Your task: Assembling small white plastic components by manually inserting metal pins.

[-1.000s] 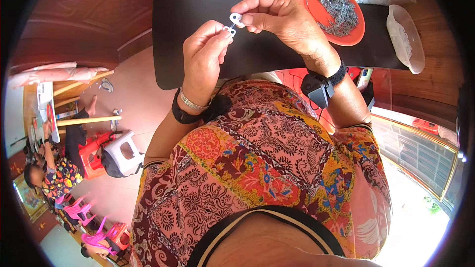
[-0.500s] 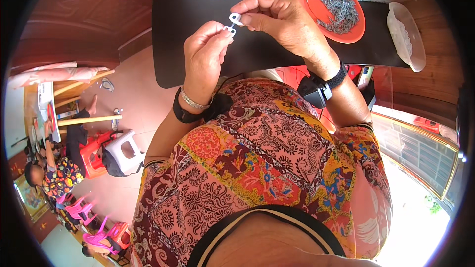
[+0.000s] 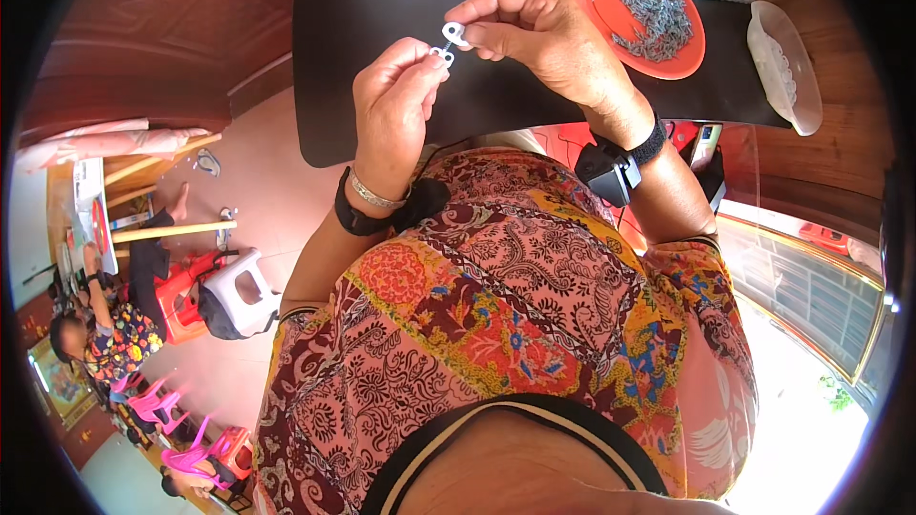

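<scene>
Left grip [image 3: 395,100] pinching ringed piece [image 3: 442,57]; right grip [image 3: 558,38] pinching white piece [image 3: 459,35]; black tabletop [image 3: 343,57] extends left; orange plate [image 3: 603,19] bounds right

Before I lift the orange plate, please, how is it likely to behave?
The many metal pieces on the plate probably make it heavy for its size. They look loose, so tilting would likely make them slide. Wide and lying flat on the table, it probably would not tip when pushed.

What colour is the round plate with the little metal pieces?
The round plate under the grey metal pieces is orange-red; the head view shows it.
</scene>
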Available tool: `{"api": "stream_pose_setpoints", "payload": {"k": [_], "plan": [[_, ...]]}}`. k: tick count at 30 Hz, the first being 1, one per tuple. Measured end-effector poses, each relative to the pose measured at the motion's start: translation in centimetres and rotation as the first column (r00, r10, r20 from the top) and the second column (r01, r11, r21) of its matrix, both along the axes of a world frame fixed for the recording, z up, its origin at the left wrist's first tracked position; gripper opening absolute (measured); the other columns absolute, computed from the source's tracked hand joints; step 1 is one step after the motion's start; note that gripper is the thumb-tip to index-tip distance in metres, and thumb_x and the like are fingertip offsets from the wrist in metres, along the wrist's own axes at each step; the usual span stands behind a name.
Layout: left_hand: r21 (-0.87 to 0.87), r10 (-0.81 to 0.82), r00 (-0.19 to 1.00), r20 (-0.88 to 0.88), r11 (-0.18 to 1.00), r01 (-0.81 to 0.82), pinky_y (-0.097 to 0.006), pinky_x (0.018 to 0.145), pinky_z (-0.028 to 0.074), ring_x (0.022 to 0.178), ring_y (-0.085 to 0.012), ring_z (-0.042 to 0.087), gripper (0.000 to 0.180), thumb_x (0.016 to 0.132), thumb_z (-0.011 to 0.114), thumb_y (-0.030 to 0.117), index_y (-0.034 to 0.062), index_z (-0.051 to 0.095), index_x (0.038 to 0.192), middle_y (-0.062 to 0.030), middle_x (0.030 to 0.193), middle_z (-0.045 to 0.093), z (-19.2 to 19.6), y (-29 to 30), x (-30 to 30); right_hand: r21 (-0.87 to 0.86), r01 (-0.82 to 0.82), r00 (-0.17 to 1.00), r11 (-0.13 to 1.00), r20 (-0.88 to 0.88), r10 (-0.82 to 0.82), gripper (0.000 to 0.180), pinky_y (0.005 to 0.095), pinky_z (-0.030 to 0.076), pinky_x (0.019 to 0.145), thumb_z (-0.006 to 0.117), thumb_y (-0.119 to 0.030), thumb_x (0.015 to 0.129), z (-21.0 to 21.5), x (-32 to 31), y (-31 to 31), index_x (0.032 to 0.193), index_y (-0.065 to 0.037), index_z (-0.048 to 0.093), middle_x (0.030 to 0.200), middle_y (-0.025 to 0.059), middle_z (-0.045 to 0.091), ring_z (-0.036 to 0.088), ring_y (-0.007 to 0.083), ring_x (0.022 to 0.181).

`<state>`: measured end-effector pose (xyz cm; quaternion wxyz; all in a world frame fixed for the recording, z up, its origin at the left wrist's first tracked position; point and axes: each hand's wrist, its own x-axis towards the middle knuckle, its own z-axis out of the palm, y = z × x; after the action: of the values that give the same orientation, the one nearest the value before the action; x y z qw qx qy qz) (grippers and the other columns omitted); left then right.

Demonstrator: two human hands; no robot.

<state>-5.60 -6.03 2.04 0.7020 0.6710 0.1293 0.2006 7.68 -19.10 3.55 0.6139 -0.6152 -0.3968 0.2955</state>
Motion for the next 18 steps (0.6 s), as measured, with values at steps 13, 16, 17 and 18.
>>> {"api": "stream_pose_setpoints", "payload": {"k": [13,16,17,18], "plan": [[-0.025,0.001,1.0,-0.011,1.0,-0.002,-0.02,0.047,0.027,0.052,-0.0025,0.036,0.02,0.087,0.054,0.011,-0.0004,0.055,0.071,0.0038,0.059,0.044,0.0,-0.16,0.01,0.015,0.02,0.996,1.0,0.087,-0.021,0.018,0.0191,0.044,0.069,0.059,-0.006,0.089,0.23,-0.72,0.13,0.104,-0.001,0.066,0.082,-0.0021,0.061,0.052,0.0043,0.074],[-0.021,0.001,1.0,-0.007,1.0,-0.001,-0.02,0.047,0.028,0.052,-0.0023,0.036,0.019,0.087,0.054,0.011,-0.0006,0.055,0.072,0.0038,0.059,0.044,-0.1,-0.19,0.06,0.011,0.043,0.991,0.999,0.126,-0.044,0.018,0.0192,0.045,0.07,0.06,-0.008,0.089,0.05,-0.78,0.14,0.105,-0.002,0.066,0.083,-0.0022,0.063,0.053,0.0041,0.075],[-0.011,0.003,1.0,-0.005,1.0,-0.003,-0.02,0.047,0.028,0.053,-0.0022,0.036,0.019,0.087,0.054,0.011,-0.0007,0.055,0.072,0.0038,0.06,0.044,-0.13,-0.19,0.09,0.0,0.049,0.989,0.999,0.143,-0.049,0.018,0.0194,0.045,0.071,0.06,-0.009,0.09,0.09,-0.81,0.12,0.105,-0.002,0.066,0.084,-0.0022,0.063,0.054,0.0042,0.076],[-0.011,0.003,1.0,-0.005,1.0,-0.003,-0.02,0.047,0.028,0.053,-0.0022,0.036,0.019,0.087,0.054,0.011,-0.0007,0.055,0.072,0.0038,0.06,0.044,-0.2,-0.22,0.1,-0.012,0.056,0.986,0.998,0.16,-0.053,0.018,0.0195,0.046,0.072,0.061,-0.01,0.09,0.11,-0.82,0.09,0.106,-0.003,0.066,0.084,-0.0021,0.063,0.055,0.0043,0.077]]}}
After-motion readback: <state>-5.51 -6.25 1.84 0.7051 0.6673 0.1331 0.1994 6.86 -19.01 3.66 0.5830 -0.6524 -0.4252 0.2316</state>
